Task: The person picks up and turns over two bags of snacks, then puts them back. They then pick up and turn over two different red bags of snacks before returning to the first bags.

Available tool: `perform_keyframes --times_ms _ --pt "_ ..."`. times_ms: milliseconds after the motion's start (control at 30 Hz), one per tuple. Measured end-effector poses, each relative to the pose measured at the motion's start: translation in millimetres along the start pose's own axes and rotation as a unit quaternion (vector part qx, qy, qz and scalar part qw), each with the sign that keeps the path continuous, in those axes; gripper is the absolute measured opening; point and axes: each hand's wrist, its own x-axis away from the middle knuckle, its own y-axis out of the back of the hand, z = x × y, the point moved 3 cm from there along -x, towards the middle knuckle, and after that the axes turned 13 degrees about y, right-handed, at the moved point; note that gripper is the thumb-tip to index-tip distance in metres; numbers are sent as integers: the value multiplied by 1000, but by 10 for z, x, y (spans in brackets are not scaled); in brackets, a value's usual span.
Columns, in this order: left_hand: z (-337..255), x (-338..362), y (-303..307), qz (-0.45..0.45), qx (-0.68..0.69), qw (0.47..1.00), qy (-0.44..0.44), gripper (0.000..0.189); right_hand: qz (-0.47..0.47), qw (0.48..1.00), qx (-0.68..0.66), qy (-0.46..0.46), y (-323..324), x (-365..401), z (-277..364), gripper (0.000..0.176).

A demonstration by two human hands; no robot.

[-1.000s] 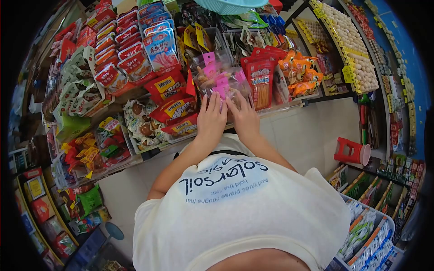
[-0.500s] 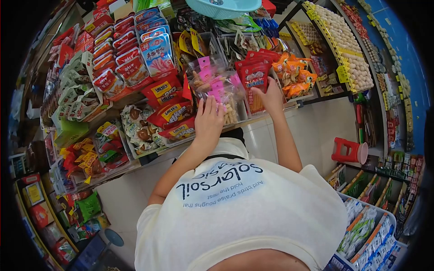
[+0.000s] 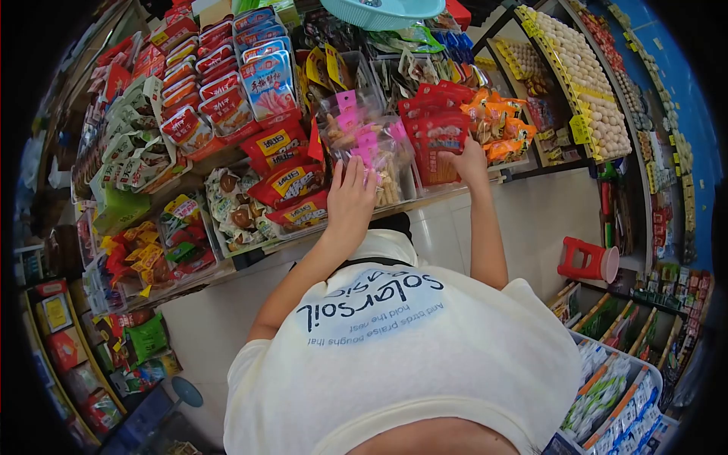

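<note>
- The left hand lies flat, fingers spread, on clear plastic snack bags with pink tags.
- The right hand touches shiny red snack packs just beside them on the white shelf; its grip cannot be told.

Sloping shop shelf in front of me, clear bags with pink tags near its middle, red packets just right of them, orange packets further right, red-and-yellow packets to the left, blue-and-white packets on the far side

- Left hand lies flat, fingers spread, on clear snack bags with pink labels.
- Right hand touches the red packets just beside them.
- A red stool stands well apart.
</note>
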Motion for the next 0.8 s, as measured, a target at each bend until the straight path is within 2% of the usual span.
perform_keyframes --times_ms 33,100,167,233,267,333,433,667,733,800 --pt "1 -1 -9 10 -4 1000 5 38 0 1000 -2 -3 -34 40 26 49" --pt "4 -12 -3 17 -12 1000 13 40 -27 987 133 -91 -68 78 83 54" --pt "4 -9 22 27 4 1000 16 40 -33 984 153 -85 -141 100 90 51" --pt "6 -8 38 24 1 1000 16 40 -44 975 189 -108 -128 147 190 35" --pt "1 -7 43 21 -1 1000 14 39 -43 975 189 -109 -147 157 159 35" --pt "-5 -6 48 24 -3 1000 13 40 -34 967 237 -86 -178 166 125 22" --pt "-3 -13 39 20 -11 1000 6 39 -31 958 267 -95 -164 194 154 17" --pt "-6 -8 23 13 -17 1000 0 38 -18 955 286 -82 -262 207 67 16" --pt "-10 11 -16 16 -22 1000 7 38 -54 954 277 -104 -187 240 170 17" --pt "-2 10 -62 24 -31 999 10 37 -63 948 299 -84 -233 269 123 15"
